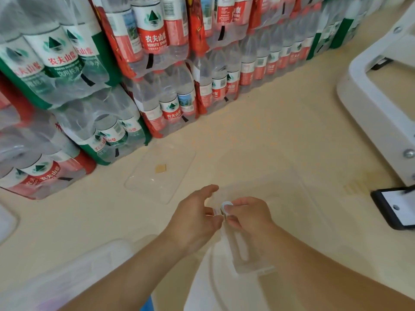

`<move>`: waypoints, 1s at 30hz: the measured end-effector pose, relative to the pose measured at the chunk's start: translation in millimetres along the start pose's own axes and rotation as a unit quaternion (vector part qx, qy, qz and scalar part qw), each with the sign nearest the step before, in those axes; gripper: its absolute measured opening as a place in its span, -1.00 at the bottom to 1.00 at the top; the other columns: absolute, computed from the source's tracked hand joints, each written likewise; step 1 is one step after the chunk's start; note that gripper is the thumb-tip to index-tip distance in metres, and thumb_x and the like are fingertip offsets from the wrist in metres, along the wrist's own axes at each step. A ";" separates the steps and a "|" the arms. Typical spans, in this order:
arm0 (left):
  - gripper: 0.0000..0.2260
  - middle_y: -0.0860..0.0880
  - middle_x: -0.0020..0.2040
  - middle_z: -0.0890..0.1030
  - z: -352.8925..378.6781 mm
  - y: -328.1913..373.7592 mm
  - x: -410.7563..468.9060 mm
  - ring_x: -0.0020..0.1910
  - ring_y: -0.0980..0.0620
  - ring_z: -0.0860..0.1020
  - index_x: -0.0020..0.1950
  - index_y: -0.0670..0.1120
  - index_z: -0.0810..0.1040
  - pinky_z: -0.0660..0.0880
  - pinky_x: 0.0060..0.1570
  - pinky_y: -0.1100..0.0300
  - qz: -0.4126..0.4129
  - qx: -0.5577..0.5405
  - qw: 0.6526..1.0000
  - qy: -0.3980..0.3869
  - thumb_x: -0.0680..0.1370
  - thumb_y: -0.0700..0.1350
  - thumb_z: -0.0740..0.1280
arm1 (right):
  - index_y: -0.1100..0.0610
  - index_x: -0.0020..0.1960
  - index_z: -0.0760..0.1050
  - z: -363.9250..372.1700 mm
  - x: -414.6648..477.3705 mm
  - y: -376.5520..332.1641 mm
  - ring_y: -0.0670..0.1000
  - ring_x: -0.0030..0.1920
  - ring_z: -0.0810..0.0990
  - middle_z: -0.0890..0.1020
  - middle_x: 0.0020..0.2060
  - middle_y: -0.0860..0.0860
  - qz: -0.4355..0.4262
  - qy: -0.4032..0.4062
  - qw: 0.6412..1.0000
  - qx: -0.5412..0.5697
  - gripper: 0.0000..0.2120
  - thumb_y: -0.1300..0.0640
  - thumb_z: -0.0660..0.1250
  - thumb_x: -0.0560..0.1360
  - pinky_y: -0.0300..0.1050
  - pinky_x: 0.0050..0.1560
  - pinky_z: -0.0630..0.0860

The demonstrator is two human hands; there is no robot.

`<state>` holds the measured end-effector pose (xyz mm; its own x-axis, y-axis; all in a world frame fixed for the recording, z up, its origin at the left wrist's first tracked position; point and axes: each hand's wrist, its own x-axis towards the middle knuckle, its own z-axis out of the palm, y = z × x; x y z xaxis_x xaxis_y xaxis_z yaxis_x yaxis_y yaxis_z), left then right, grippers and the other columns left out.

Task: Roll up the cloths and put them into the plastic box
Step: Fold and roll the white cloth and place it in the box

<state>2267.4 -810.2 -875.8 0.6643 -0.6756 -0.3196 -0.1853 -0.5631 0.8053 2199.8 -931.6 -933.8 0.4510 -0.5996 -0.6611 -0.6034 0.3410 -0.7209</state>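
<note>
My right hand (247,215) pinches a small white roll (225,206) at chest height. A long clear plastic packet (242,250) hangs down from the roll. My left hand (197,217) meets it from the left, thumb and fingers pinching a small white tag at the packet's top, index finger stretched forward. Under and beyond the hands lies a faint clear plastic box (280,187) on the floor. Its flat clear lid (159,173), with a small tan sticker, lies to the left. A white cloth or bag (213,288) sits below my hands; its shape is blurred.
Shrink-wrapped packs of water bottles (157,75) are stacked along the back and left. A white metal frame (377,104) stands at the right, with a black phone (395,207) on the floor beside it. A translucent bin (67,277) sits at the bottom left.
</note>
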 end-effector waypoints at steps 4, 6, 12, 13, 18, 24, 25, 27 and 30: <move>-0.47 0.03 0.27 0.46 0.6 -1.7 0.9 -0.04 0.08 0.63 0.39 0.04 0.37 0.58 0.01 0.16 -0.007 -0.010 1.000 0.001 0.45 -0.25 0.37 | 0.15 -0.26 0.51 -1.6 1.5 -2.3 0.00 -0.49 0.53 0.63 -0.32 0.14 0.003 0.018 1.000 -0.010 -0.83 0.31 0.48 0.35 -0.30 -0.52 0.43; -0.47 0.03 0.27 0.45 0.8 -1.6 0.6 -0.04 0.08 0.63 0.40 0.03 0.36 0.58 0.00 0.16 -0.003 -0.009 1.000 0.000 0.46 -0.25 0.37 | 0.16 -0.26 0.52 -3.0 2.8 -2.7 0.05 -0.46 0.58 0.66 -0.29 0.17 0.006 0.015 1.000 -0.019 -0.84 0.32 0.49 0.33 -0.18 -0.42 0.55; -0.45 0.02 0.31 0.44 1.8 -1.8 1.1 -0.03 0.04 0.63 0.40 0.04 0.35 0.58 0.04 0.08 -0.007 -0.003 1.000 0.000 0.47 -0.27 0.38 | 0.23 -0.20 0.55 -8.6 5.7 -3.4 0.18 -0.30 0.62 0.62 -0.37 0.14 0.038 -0.022 0.999 -0.003 -0.84 0.37 0.50 0.31 0.21 0.01 0.61; -0.45 0.02 0.31 0.43 1.8 -2.0 0.9 -0.02 0.04 0.62 0.40 0.05 0.34 0.57 0.06 0.08 -0.008 0.000 1.000 -0.002 0.47 -0.26 0.38 | 0.25 -0.18 0.54 -9.1 5.3 -4.8 0.16 -0.30 0.60 0.61 -0.35 0.15 0.047 -0.029 0.998 0.007 -0.85 0.38 0.49 0.33 0.21 0.03 0.60; -0.45 0.03 0.31 0.43 1.8 -3.0 0.4 0.00 0.04 0.61 0.41 0.06 0.32 0.55 0.10 0.05 -0.010 0.015 1.000 -0.006 0.48 -0.24 0.38 | 0.25 -0.06 0.56 -13.6 3.2 -5.7 0.06 -0.32 0.55 0.59 -0.15 0.20 0.101 -0.077 0.989 0.072 -0.84 0.39 0.44 0.39 -0.06 -0.18 0.63; -0.46 0.05 0.30 0.44 0.1 -3.6 1.6 -0.05 0.06 0.61 0.40 0.08 0.33 0.55 0.08 0.12 -0.008 0.031 0.999 -0.005 0.48 -0.22 0.39 | 0.26 0.08 0.52 -17.4 -0.9 -12.3 0.14 -0.30 0.54 0.56 -0.12 0.23 0.098 -0.101 0.988 0.062 -0.74 0.38 0.43 0.40 0.02 -0.13 0.63; -0.47 0.05 0.29 0.44 -0.4 -3.5 2.1 -0.06 0.07 0.61 0.40 0.08 0.33 0.55 0.07 0.15 -0.008 0.033 0.999 -0.004 0.48 -0.22 0.39 | 0.26 0.05 0.50 -18.9 -1.6 -14.4 0.15 -0.30 0.52 0.54 -0.15 0.22 0.099 -0.103 0.988 0.065 -0.75 0.38 0.43 0.40 0.06 -0.09 0.62; -0.47 0.05 0.29 0.43 -1.4 -3.3 1.9 -0.07 0.10 0.60 0.39 0.09 0.33 0.54 0.05 0.19 -0.006 0.038 0.999 -0.004 0.48 -0.21 0.39 | 0.25 -0.03 0.49 -20.7 -2.7 -15.8 0.16 -0.28 0.49 0.52 -0.19 0.21 0.090 -0.106 0.988 0.064 -0.79 0.39 0.44 0.39 0.13 -0.02 0.59; -0.47 0.04 0.29 0.43 -2.4 -2.2 1.7 -0.06 0.07 0.60 0.39 0.10 0.33 0.54 0.07 0.14 -0.007 0.040 0.999 -0.001 0.48 -0.19 0.39 | 0.14 -0.03 0.54 -20.3 -1.4 -8.9 0.12 -0.21 0.55 0.58 -0.12 0.15 0.015 -0.094 0.995 -0.041 -0.69 0.39 0.49 0.30 0.11 -0.02 0.63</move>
<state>2270.6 -809.0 -876.9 0.6654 -0.6687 -0.3318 -0.2333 -0.6086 0.7584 2191.3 -948.4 -922.2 0.5413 -0.4420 -0.7153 -0.6671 0.2921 -0.6853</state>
